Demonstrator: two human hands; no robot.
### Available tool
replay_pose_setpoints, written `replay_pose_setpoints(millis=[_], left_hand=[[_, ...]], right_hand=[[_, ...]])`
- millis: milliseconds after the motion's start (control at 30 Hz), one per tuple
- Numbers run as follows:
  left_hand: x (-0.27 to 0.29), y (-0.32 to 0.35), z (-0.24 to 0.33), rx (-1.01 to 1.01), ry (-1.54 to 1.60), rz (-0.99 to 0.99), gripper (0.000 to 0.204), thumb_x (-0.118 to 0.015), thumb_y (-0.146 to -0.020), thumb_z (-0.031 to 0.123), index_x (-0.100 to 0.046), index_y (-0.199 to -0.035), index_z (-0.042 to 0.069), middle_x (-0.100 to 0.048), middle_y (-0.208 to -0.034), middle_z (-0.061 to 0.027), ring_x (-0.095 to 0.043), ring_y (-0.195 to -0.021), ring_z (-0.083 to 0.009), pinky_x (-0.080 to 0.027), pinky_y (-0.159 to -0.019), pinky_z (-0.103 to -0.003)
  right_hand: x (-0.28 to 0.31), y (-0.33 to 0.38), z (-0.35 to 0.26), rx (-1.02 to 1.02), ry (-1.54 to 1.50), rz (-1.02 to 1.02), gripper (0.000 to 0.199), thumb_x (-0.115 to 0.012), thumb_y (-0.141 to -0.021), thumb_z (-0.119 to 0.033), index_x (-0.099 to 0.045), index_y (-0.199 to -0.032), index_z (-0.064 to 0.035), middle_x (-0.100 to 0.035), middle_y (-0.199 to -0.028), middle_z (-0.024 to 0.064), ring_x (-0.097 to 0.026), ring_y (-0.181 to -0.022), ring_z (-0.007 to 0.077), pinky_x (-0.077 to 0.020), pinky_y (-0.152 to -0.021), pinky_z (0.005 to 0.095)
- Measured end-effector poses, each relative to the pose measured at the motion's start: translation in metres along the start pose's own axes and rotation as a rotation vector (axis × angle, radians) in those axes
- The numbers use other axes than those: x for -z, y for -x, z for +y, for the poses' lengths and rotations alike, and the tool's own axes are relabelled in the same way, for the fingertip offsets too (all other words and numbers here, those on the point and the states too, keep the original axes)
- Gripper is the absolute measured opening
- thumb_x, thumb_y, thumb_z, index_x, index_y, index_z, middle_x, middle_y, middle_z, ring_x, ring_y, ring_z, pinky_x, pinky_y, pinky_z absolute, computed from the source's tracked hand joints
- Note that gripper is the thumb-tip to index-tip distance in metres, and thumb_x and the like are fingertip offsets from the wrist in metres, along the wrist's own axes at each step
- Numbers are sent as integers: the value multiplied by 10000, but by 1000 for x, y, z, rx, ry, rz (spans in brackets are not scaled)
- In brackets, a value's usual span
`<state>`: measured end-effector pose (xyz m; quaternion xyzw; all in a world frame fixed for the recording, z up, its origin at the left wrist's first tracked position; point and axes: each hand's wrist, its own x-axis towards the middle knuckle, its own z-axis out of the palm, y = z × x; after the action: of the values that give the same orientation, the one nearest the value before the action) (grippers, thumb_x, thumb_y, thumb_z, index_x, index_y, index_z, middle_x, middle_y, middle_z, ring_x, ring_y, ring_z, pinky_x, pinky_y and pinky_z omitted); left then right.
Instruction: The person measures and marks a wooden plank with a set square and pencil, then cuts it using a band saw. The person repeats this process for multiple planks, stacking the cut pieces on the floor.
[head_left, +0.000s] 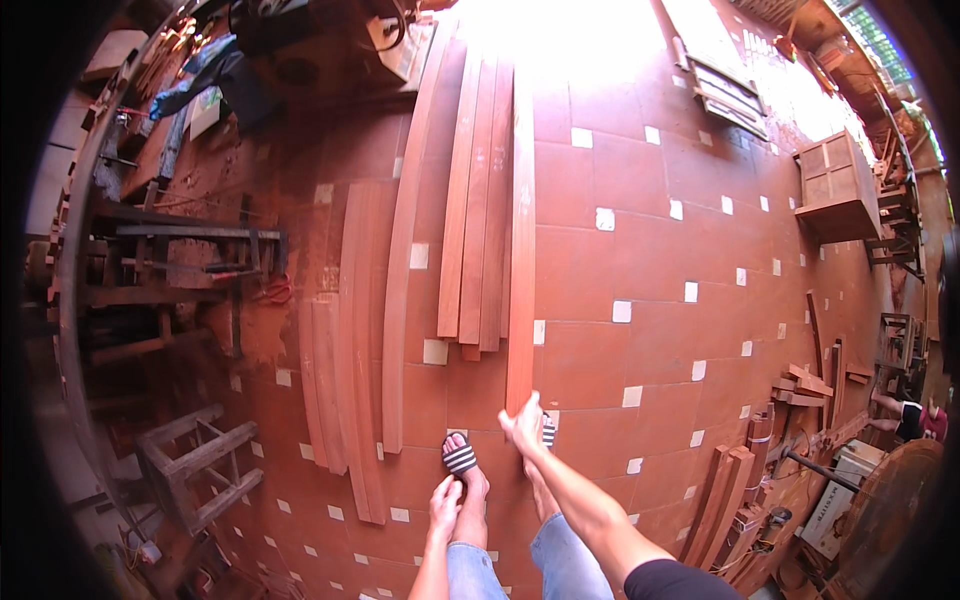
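A long reddish-brown wooden plank [522, 230] runs away from me along the tiled floor. My right hand [523, 422] is closed around its near end, by my right foot. Beside my left shin, my left hand [447, 505] hangs with its fingers curled, and no object shows in it. Just left of the long plank lie several shorter planks [471, 215] side by side. Farther left are a single slightly bowed plank [408, 240] and another group of planks [358, 340]. My feet, in striped sandals [459, 460], stand near the planks' ends.
Dark wooden stands [200, 240] and a small wooden frame [200, 465] are on the left. A wooden cabinet [838, 185] stands at the far right. Stacked timber [715, 505] and a white box [838, 500] lie near right. Another person [915, 415] is at the right edge.
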<state>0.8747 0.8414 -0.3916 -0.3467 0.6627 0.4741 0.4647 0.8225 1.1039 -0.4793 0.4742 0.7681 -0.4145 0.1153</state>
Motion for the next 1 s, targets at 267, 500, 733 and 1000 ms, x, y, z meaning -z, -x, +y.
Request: replay_pose_setpoints(millis=[267, 500, 733, 1000], left_hand=[[115, 25, -115, 283, -93, 335, 656, -670, -1039, 498, -535, -1555, 116, -601, -1499, -65, -609, -1255, -240, -542, -986, -466], [78, 47, -118, 297, 8, 323, 585, -674, -1048, 462, -587, -1510, 115, -638, -1444, -74, -629, -1201, -227, -539, -966, -429], [53, 67, -51, -123, -189, 255, 518, -744, -991, 424, -729, -1306, 14, -764, -1257, -183, -719, -1196, -270, -555, -1041, -396], [43, 164, -110, -241, 253, 455, 435, -735, -996, 416, -773, -1228, 50, -792, -1196, -143, -747, -1127, -246, -582, -999, -403]], right_hand=[[-77, -179, -13, 136, 53, 108, 984, -882, -803, -277, -341, -1537, 92, -589, -1399, 363, -583, -1312, 491, -479, -1136, 516], [-35, -188, 32, -21, -222, -203, 660, -747, -921, -262, -565, -1522, -59, -623, -1507, 185, -605, -1387, 302, -485, -1145, 401], [56, -48, 139, -118, 5, -292, 292, -668, -930, -204, -601, -675, -79, -518, -568, 40, -493, -443, 156, -388, -382, 349], [196, 51, 37, -268, 164, -521, 195, -667, -939, -111, -698, -1104, -12, -700, -806, 90, -669, -635, 218, -566, -530, 391]])
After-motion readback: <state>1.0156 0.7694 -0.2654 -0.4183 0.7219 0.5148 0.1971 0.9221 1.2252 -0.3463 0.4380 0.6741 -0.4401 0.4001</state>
